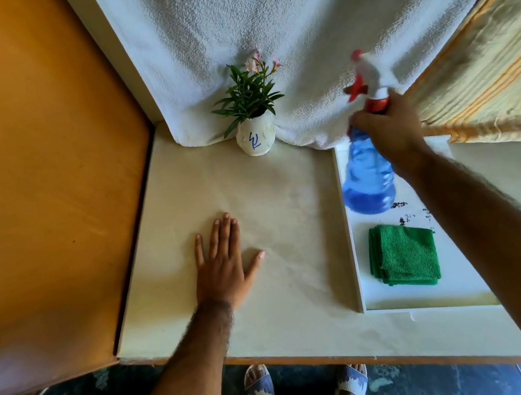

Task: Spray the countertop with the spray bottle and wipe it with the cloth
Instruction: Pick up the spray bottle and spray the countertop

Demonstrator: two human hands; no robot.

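A blue spray bottle with a red and white trigger head hangs tilted above a white tray. My right hand grips its neck, and the nozzle points left. A folded green cloth lies flat in the tray, in front of the bottle. My left hand rests flat, fingers spread, on the cream countertop, holding nothing.
A small white vase with a green plant stands at the back of the countertop. A white towel hangs behind it. An orange panel walls the left side. A striped cloth drapes at the right.
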